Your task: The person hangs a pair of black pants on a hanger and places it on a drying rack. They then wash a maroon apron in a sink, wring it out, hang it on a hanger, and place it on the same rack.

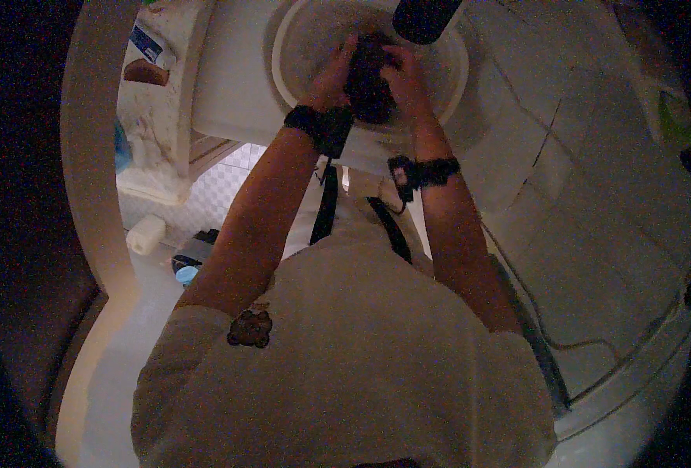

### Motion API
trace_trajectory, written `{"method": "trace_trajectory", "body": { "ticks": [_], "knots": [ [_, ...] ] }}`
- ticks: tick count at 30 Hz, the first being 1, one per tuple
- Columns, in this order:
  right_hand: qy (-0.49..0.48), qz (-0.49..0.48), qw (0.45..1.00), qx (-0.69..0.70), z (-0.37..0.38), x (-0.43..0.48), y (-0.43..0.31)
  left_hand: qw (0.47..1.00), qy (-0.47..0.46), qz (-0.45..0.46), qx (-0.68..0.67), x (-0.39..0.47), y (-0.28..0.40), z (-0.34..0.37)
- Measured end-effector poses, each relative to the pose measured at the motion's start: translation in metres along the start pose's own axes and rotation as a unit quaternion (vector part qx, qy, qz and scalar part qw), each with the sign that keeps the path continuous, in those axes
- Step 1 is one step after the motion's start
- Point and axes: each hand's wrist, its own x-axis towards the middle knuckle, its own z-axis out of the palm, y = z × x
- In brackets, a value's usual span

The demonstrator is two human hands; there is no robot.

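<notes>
A dark, bunched item, which looks like wet cloth (370, 82), is held between my two hands over a round, pale basin (281, 58). My left hand (335, 79) grips its left side with the fingers pointing up. On its right side, my right hand (405, 76) has bent fingers pressed against it. Dark straps with small devices circle both wrists. Just above my right hand, a dark cylindrical object (424, 20) reaches in from the top edge; its kind cannot be told. The dim, grainy picture hides the folds and the bottom of the basin.
At the left, a counter (158, 117) holds a tube (146, 44) and a brown object (146, 72). Below it are a whitish block (146, 234) and a dark item with a light blue part (187, 275). A tiled wall (585, 175) and a thin cord (518, 286) lie to the right.
</notes>
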Motion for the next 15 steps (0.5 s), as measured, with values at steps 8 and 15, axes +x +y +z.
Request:
{"method": "trace_trajectory", "body": {
  "ticks": [8, 15],
  "knots": [
    [0.058, -0.038, 0.99, -0.125, 0.038, -0.038, -0.075, 0.992, -0.007, -0.129, -0.003, 0.033, -0.045, -0.045],
    [0.085, -0.006, 0.917, -0.391, -0.003, 0.006, 0.018, 0.829, -0.029, 0.026, 0.558, 0.015, -0.025, -0.015]
  ]
}}
